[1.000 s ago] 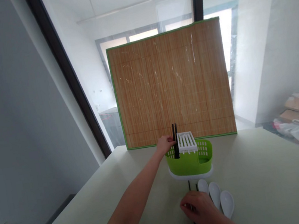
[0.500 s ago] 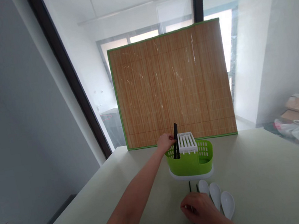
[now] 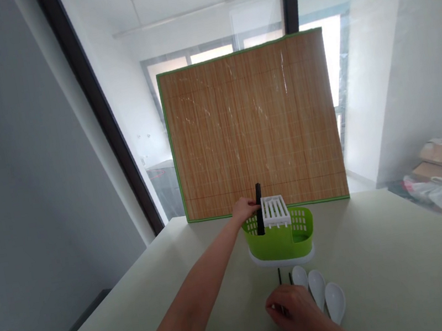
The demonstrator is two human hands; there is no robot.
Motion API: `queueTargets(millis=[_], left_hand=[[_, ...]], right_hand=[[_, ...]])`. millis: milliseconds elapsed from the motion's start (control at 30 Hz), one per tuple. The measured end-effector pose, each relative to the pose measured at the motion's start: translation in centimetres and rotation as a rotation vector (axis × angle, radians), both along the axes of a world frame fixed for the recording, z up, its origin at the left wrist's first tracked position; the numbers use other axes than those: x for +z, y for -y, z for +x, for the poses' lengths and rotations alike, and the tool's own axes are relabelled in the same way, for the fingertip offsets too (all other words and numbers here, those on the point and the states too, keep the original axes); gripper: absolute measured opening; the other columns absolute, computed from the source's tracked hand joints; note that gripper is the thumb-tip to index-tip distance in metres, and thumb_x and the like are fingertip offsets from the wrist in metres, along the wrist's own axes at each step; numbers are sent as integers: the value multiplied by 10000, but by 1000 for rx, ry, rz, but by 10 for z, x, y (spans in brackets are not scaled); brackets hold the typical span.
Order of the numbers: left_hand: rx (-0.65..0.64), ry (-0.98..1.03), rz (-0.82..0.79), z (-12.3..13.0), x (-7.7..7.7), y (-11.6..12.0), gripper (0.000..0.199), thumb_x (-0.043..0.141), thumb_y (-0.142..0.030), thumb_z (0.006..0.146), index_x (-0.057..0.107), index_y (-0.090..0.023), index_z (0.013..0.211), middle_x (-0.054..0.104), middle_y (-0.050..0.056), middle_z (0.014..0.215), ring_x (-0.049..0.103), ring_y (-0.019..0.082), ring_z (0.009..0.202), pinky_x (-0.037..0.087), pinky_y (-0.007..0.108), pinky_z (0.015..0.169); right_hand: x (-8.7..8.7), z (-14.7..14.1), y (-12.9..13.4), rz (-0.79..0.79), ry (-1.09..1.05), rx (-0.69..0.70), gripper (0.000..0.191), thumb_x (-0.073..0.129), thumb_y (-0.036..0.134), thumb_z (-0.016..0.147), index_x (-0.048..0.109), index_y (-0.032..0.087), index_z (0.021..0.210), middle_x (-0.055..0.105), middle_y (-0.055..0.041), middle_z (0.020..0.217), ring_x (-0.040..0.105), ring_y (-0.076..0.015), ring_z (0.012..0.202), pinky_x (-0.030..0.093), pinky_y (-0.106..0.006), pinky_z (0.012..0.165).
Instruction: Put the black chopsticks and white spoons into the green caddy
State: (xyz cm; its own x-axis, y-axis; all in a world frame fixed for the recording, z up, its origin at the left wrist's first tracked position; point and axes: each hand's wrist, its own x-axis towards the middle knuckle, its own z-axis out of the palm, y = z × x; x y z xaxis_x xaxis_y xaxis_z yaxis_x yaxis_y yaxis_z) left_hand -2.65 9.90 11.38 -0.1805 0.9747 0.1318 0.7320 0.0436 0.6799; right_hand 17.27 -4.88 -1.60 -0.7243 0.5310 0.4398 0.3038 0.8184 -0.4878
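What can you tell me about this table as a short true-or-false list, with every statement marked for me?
1. The left hand is at the black chopsticks standing in the green basket. True.
2. The right hand is inside the basket. False: it is nearer the camera than the basket, over the table.
3. Three white spoons lie beside the right hand. True.
4. The brown mat lies flat under the basket. False: it stands upright behind the basket.
5. The white slatted rack is on the green basket. True.
6. The spoons are in the basket. False: they lie on the table.
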Motion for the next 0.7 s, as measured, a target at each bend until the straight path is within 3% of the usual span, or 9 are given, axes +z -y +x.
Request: queueTargets(millis=[300, 700], left_hand=[[-35, 195, 16, 6, 1, 6, 269, 667, -294, 757, 681, -116, 958, 700, 65, 811, 648, 119, 665, 518, 199, 556], [-6, 176, 69, 8, 5, 13, 293, 660, -302, 760, 671, -121, 990, 702, 81, 892, 641, 124, 654, 512, 215, 544]], right_hand=[[-1, -1, 0, -5, -13, 1, 151, 522, 145, 768, 641, 234, 798, 647, 21, 690, 575, -131, 657, 355, -218, 612], [0, 0, 0, -8, -13, 9, 148, 517, 144, 772, 637, 228, 794, 642, 20, 693, 568, -126, 656, 353, -214, 616]])
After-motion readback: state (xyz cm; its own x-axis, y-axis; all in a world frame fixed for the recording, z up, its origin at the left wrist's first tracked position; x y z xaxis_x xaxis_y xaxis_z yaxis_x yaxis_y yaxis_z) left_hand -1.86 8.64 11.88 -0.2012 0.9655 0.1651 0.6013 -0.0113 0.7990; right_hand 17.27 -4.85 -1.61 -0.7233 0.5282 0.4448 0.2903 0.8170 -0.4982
